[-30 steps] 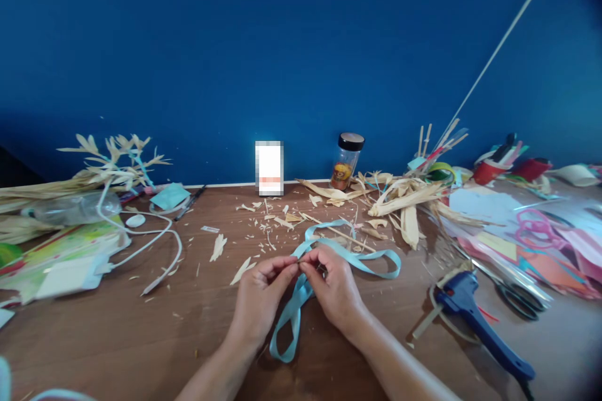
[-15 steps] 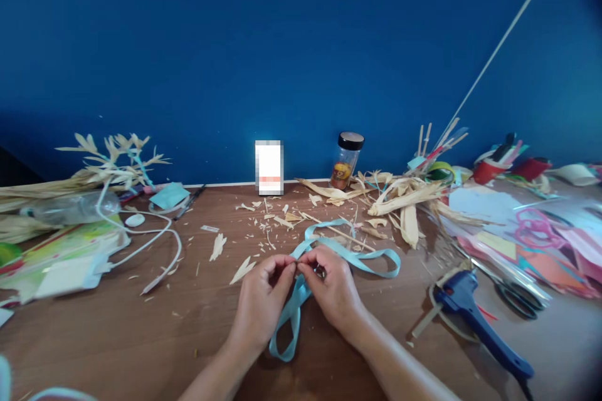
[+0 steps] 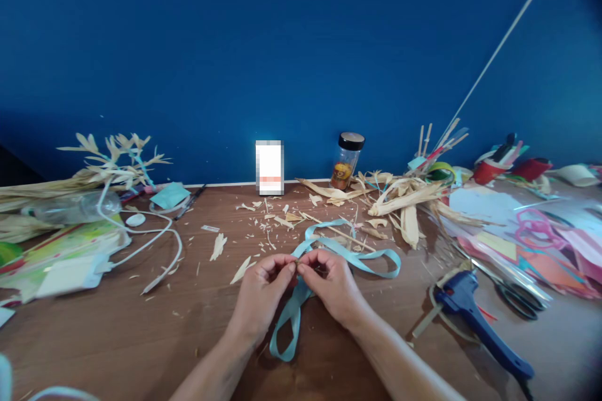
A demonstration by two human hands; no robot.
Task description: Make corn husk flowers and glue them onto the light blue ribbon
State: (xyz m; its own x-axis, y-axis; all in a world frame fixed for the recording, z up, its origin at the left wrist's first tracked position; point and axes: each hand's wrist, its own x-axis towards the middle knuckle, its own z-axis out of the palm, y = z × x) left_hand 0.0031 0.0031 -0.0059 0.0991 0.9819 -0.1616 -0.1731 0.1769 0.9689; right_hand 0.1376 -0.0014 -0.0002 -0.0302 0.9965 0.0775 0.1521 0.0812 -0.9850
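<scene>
My left hand [image 3: 264, 293] and my right hand [image 3: 335, 287] meet fingertip to fingertip above the table, each closed in a pinch. Between them is something small and dark, too tiny to name. Beneath the hands runs a light blue ribbon [image 3: 288, 326]; one loop hangs toward me and another spreads out beyond my right hand. Whether the fingers also grip the ribbon is hidden. Pale scraps of dried husk [image 3: 242, 269] lie just past my left hand.
A blue glue gun [image 3: 484, 319] and black-handled scissors [image 3: 520, 299] lie to the right. Dried husks [image 3: 409, 200] and a black-lidded jar [image 3: 347, 163] stand behind. On the left are a white cable [image 3: 172, 244] and a plastic bottle [image 3: 70, 207].
Both hands stay pinched together in nearly the same place, with the fingers and wrists shifting slightly. The ribbon and the things on the table look unmoved.
</scene>
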